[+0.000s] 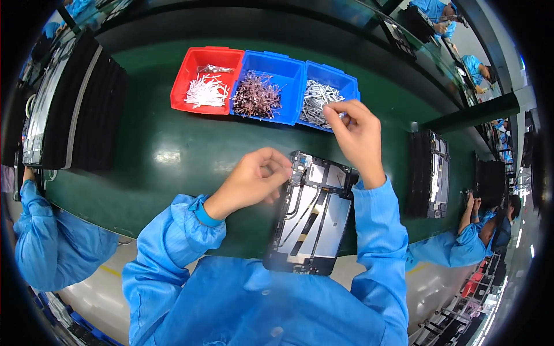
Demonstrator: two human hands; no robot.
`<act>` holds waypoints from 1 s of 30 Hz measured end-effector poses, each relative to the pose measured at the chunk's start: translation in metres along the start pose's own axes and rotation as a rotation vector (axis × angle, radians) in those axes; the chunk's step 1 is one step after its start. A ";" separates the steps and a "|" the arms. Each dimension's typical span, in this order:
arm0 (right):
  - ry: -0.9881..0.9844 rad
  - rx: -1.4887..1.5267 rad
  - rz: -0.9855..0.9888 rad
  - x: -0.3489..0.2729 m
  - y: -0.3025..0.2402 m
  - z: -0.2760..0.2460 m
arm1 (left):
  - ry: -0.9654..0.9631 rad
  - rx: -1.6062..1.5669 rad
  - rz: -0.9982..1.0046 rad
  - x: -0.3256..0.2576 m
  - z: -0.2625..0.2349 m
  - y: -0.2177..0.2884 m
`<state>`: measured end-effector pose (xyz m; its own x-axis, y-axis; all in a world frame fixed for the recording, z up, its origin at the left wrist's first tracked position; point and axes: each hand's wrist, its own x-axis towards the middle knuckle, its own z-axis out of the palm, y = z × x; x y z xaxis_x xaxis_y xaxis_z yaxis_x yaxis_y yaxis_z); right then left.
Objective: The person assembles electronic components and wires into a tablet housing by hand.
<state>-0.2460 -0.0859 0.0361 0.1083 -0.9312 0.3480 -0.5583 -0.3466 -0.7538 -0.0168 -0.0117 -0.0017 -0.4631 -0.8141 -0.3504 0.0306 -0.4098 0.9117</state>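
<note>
Presently, an opened tablet (pixel 314 225) lies before the person at the near edge of the green table (pixel 167 135), its inner parts facing up and its upper end turned a little to the right. The left hand (pixel 252 177) is at the upper left corner of this tablet, with its fingers bent and the thumb close to the forefinger; whether they grip something small, I cannot tell. A blue band (pixel 205 214) goes around that wrist. The right hand (pixel 360 135) is over the near side of the right blue bin (pixel 349 83), its thumb and forefinger almost together, and I cannot tell if any piece is between them. This bin contains thin grey pieces (pixel 316 105). The middle blue bin (pixel 293 74) contains brownish pieces (pixel 257 97), and the red bin (pixel 199 56) contains white strips (pixel 206 92). At the right, a stack of devices (pixel 440 173) stands on the table.
</note>
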 end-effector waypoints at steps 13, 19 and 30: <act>-0.258 0.703 0.421 -0.073 -0.016 -0.004 | 0.041 -0.161 0.123 -0.004 0.015 -0.011; -0.413 0.491 0.205 -0.077 -0.005 -0.008 | 0.115 -0.046 0.257 0.001 0.016 -0.016; -0.467 0.454 0.169 -0.076 -0.015 -0.013 | 0.016 -0.038 0.169 -0.004 0.011 -0.008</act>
<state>-0.2567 -0.0087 0.0288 0.4508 -0.8926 0.0036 -0.2086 -0.1092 -0.9719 -0.0248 -0.0006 -0.0047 -0.4341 -0.8791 -0.1967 0.1406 -0.2818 0.9491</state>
